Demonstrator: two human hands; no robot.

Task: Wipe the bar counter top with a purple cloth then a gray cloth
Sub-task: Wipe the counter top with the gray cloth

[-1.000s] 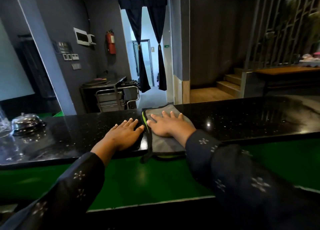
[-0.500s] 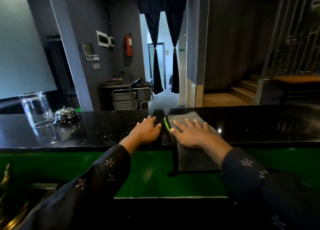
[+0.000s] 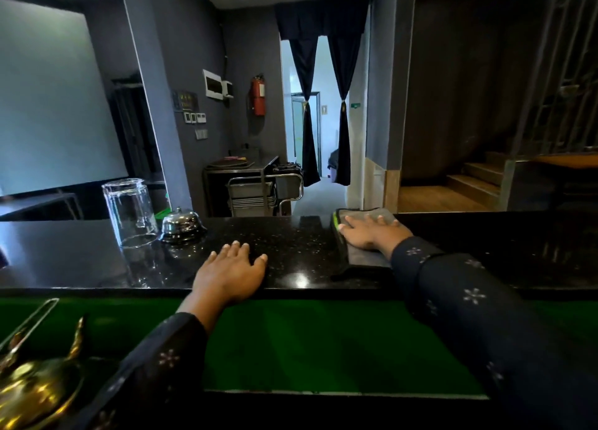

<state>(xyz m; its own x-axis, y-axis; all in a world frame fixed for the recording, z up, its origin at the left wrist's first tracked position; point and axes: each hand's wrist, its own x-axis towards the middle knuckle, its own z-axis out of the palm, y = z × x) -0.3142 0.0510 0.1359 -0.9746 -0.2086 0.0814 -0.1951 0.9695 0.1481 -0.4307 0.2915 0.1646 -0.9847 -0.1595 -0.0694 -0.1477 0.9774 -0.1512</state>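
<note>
A gray cloth [image 3: 362, 255] with a black and green edge lies flat on the black speckled bar counter top [image 3: 297, 245], right of centre, reaching the far edge. My right hand [image 3: 372, 234] presses flat on it with straight fingers. My left hand [image 3: 231, 269] rests flat on the bare counter near its front edge, well left of the cloth. No purple cloth is in view.
An upturned clear glass [image 3: 129, 211] and a silver call bell [image 3: 182, 224] stand on the counter's left part. A brass pot [image 3: 35, 387] and metal tongs [image 3: 29, 326] sit below at the lower left. A green ledge [image 3: 307, 342] runs under the counter's front edge.
My right hand has pushed the gray cloth away to the counter's far edge and rightward from my left hand. The view has swung left, bringing the glass and bell closer to centre.
</note>
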